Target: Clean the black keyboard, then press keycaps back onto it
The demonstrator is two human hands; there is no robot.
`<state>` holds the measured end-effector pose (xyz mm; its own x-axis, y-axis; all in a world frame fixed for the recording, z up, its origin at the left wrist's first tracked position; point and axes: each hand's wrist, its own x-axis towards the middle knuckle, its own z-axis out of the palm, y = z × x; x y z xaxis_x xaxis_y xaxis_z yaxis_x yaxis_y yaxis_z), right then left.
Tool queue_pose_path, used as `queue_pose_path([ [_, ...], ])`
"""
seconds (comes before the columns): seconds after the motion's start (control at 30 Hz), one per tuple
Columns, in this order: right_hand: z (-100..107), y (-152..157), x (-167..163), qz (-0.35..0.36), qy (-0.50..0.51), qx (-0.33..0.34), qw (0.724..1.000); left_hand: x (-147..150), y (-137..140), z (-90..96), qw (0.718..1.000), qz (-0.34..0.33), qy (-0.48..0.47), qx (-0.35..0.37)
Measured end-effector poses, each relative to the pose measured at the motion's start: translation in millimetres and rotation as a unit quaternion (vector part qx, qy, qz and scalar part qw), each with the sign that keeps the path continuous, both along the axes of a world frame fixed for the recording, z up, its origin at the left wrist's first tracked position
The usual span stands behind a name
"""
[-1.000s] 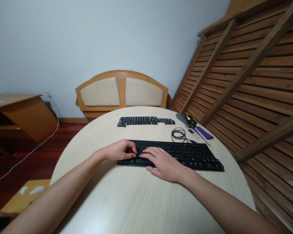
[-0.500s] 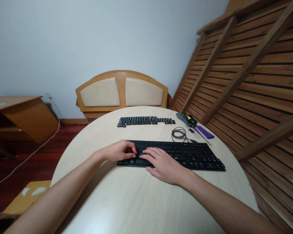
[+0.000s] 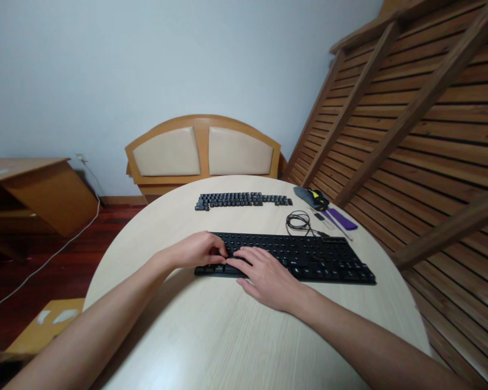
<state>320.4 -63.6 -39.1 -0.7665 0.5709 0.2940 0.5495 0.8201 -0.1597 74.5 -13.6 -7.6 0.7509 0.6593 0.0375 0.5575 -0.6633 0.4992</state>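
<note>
A black keyboard base (image 3: 309,257) lies lengthwise before me on the round table. Over its left end, my left hand (image 3: 199,250) is curled with thumb and index finger brought together. Whatever sits in that pinch is too small or hidden to make out. My right hand (image 3: 264,276) rests palm down across the keyboard's middle-left part and front edge, fingers stretched out. Its index fingertip reaches close to the left thumb. Loose black keycaps (image 3: 228,199) stand in rows on the table beyond the keyboard. Both hands cover some of the keyboard's left half.
A coiled black cable (image 3: 299,221) lies behind the keyboard. At the back right are a purple strip (image 3: 342,219), a thin screwdriver-like tool (image 3: 336,225) and a grey and yellow-black bundle (image 3: 316,199). Wooden slats (image 3: 427,130) lean along the right of the table (image 3: 211,336).
My right hand has slid slightly left, its index fingertip now by the left thumb. The left hand stays almost where it was, still pinched over the keyboard.
</note>
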Motion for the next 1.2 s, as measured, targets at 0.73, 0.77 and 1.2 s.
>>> queue_pose_path([
  [0.73,1.2,-2.7,-4.7,-0.021,0.0,-0.001,1.0,-11.7,10.5,-13.1,0.997,0.026,-0.072,-0.016],
  [0.77,1.3,-2.7,-4.6,-0.021,-0.002,0.0,1.0,-12.4,11.4,-14.8,0.996,0.027,-0.075,-0.027],
  [1.2,1.8,-2.7,-5.9,-0.027,-0.009,0.006,1.0,-7.8,11.0,-11.2,0.993,0.049,-0.074,-0.083],
])
